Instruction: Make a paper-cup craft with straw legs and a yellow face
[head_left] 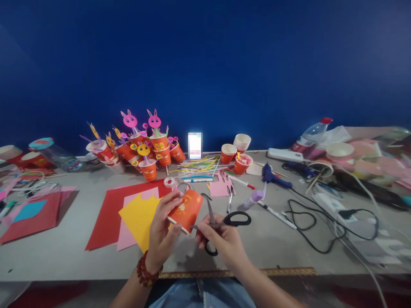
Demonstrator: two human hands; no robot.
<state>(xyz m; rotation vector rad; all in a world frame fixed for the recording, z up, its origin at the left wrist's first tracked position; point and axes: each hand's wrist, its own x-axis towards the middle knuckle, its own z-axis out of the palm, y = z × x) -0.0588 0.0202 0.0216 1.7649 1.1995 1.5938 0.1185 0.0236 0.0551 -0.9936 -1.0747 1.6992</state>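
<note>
My left hand (163, 231) grips an orange paper cup (189, 208) lying on its side just above the grey table (77, 256), its rim toward me. My right hand (221, 239) holds black-handled scissors (224, 220) with the blades apart, tips pointing up beside the cup. A beaded bracelet (145, 271) circles my left wrist. Beneath the cup lie yellow (138, 218), pink and red paper sheets (105, 218). A roll of clear tape (170, 182) sits just beyond the cup.
Finished cup figures with paper bunny heads (141, 145) stand at the back left. Coloured straws (199, 164), empty cups (236, 152), a blue glue gun (272, 176), pens, a glue stick (253, 199), black cables (321, 226), a power strip and a bottle (311, 133) fill the right.
</note>
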